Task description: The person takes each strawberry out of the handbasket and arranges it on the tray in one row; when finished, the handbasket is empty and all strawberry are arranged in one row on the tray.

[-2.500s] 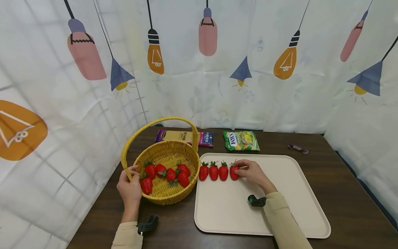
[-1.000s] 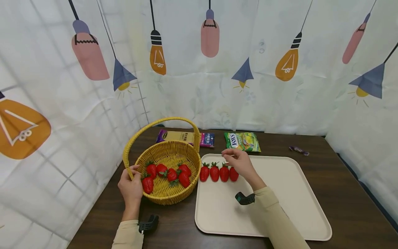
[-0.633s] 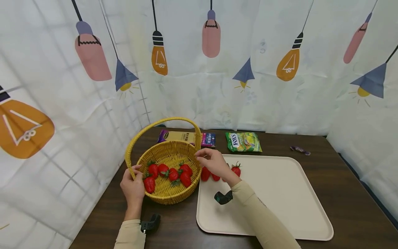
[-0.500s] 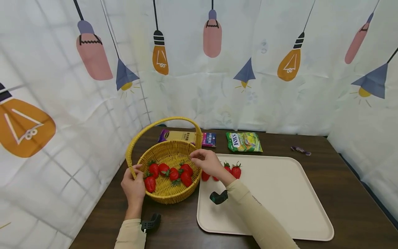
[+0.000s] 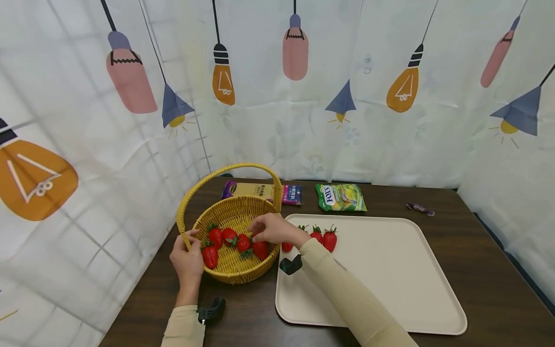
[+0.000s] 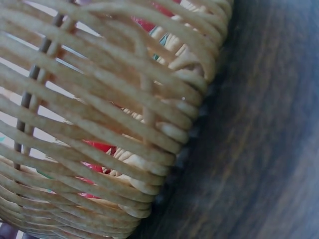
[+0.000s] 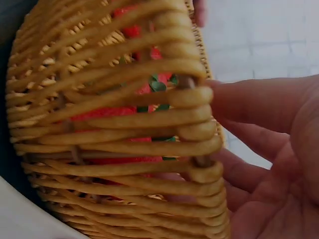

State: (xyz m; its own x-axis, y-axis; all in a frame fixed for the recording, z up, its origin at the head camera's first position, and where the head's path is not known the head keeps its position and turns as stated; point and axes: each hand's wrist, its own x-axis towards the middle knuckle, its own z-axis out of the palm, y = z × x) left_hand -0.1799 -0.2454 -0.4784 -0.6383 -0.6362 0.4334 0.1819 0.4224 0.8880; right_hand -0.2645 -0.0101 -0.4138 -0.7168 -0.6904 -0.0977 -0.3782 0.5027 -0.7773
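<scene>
A yellow woven basket (image 5: 236,278) with a tall handle holds several red strawberries (image 5: 210,257). My left hand (image 5: 188,262) grips the basket's left side, where the handle meets the rim. Over the basket's right rim reaches my right hand (image 5: 275,228), its fingertips right above the strawberries and partly covering the ones there. The right wrist view has the thumb and fingers of the right hand (image 7: 269,144) passing behind the rim, with red fruit (image 7: 109,113) showing through the weave. Weave fills most of the left wrist view, and the left hand is mostly hidden there.
Strawberries (image 5: 329,239) stand in a row at the back left of the beige tray (image 5: 368,289), partly behind the right forearm. Behind lie a purple-and-gold snack packet (image 5: 251,189), a green FOX'S bag (image 5: 341,197) and a small purple wrapped candy (image 5: 419,208).
My right hand has let go of a strawberry on the tray, at the right end of the row, and moved left into the basket. My left hand keeps its hold on the basket.
</scene>
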